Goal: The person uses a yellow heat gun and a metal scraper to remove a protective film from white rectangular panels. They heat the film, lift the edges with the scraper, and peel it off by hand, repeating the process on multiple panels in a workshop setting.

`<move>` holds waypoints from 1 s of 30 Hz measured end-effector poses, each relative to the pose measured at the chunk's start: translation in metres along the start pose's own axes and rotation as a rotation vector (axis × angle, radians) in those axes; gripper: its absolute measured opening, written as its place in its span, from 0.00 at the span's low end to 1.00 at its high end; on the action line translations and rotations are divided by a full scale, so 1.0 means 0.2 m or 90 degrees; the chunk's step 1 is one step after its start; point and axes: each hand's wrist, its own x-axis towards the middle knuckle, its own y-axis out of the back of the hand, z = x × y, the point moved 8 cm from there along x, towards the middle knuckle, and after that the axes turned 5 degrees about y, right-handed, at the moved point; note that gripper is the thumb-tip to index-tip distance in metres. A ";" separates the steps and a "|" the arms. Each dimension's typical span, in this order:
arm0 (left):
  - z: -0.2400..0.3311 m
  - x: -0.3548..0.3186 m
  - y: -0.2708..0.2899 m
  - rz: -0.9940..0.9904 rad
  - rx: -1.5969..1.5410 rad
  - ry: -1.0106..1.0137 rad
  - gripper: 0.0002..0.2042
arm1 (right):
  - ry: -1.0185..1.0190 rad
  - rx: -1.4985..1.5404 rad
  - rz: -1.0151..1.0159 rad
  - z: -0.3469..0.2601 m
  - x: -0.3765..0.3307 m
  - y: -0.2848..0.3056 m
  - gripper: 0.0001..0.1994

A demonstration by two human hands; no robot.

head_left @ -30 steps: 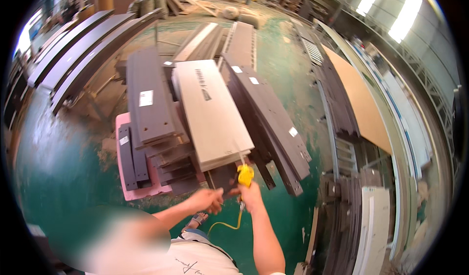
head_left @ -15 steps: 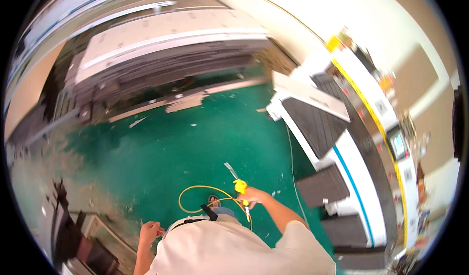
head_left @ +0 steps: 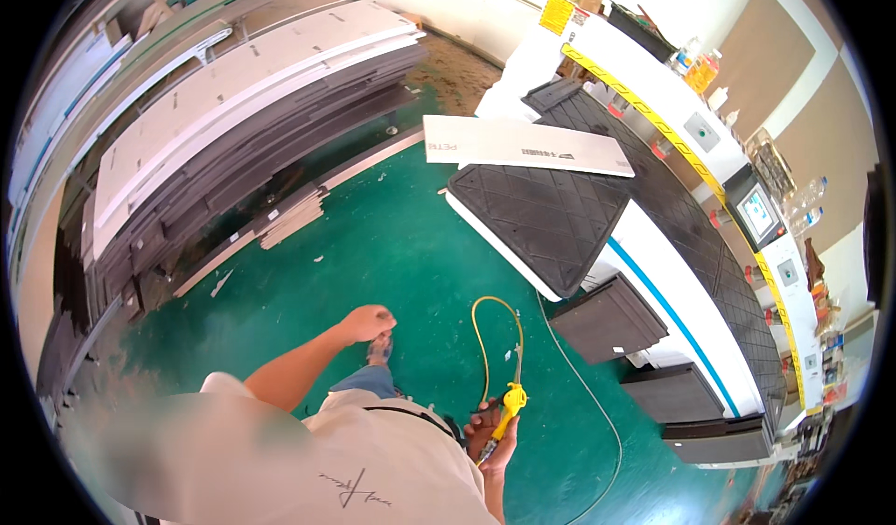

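A yellow air blow gun (head_left: 512, 400) is in my right hand (head_left: 495, 436), low beside my waist, its thin nozzle pointing forward over the floor. My fingers wrap round its lower part. A yellow air hose (head_left: 478, 324) loops up in front of the hand. My left hand (head_left: 367, 322) is out ahead of my body above my foot, fingers curled in, with nothing visible in it. Ahead to the right of both hands is a white machine with a dark, grid-lined bed (head_left: 551, 217). One pale board (head_left: 527, 144) lies across the bed's near corner.
To the left rises a long stack of boards (head_left: 252, 68), with offcut strips (head_left: 294, 222) on the green floor (head_left: 373, 245) beside it. Dark panels (head_left: 611, 318) lean against the machine's side. A thin pale hose (head_left: 607, 408) trails over the floor. Bottles (head_left: 702, 70) and a screen (head_left: 756, 212) line the machine's back.
My view has turned right, so the board stack sits further left. My left hand has swung forward. The blow gun has come nearer my waist, still in my right hand.
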 end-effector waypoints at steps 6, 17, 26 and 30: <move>0.66 0.87 0.22 0.072 -0.066 -0.034 0.37 | 0.135 -0.053 0.056 -0.32 0.27 -0.30 0.31; 1.25 2.08 0.99 0.388 -0.045 -0.094 0.37 | 0.016 -0.672 -0.098 -0.61 1.34 -1.21 0.29; 1.14 1.58 0.68 0.254 -0.074 -0.015 0.41 | -0.077 -0.900 -0.056 -0.87 1.82 -1.39 0.19; 1.04 1.22 0.29 0.226 -0.130 0.058 0.45 | -0.198 -0.981 -0.191 -1.00 1.98 -1.33 0.18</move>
